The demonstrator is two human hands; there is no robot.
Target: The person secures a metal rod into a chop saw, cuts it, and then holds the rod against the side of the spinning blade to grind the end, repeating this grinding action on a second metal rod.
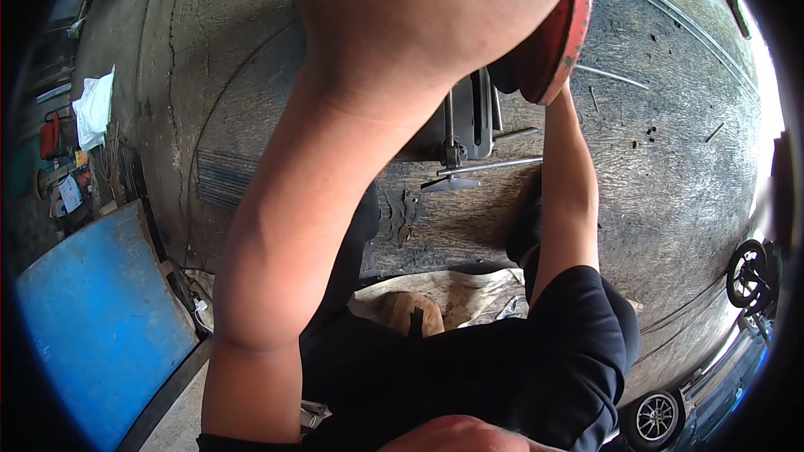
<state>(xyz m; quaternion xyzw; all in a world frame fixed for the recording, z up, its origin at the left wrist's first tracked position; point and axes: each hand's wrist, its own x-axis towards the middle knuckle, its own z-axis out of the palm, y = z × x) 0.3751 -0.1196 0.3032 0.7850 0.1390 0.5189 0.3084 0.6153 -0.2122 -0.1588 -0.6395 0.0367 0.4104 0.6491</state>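
My left forearm crosses upward very close to the camera, and my left hand fills the top middle, its fingers out of sight. Beside it is the chipped rim of a red rounded metal piece that looks like a machine guard, dark on its inner side. My right forearm reaches up behind this red piece, which hides my right hand. Below stands a dark metal base with a threaded rod, partly covered by my left arm. A thin metal bar and a small angled metal piece are in front of it.
Flat dark strips lie on the worn floor left of my arm. A blue panel stands at lower left, near a white bag. Long metal rods lie at upper right. Wheels show at lower right.
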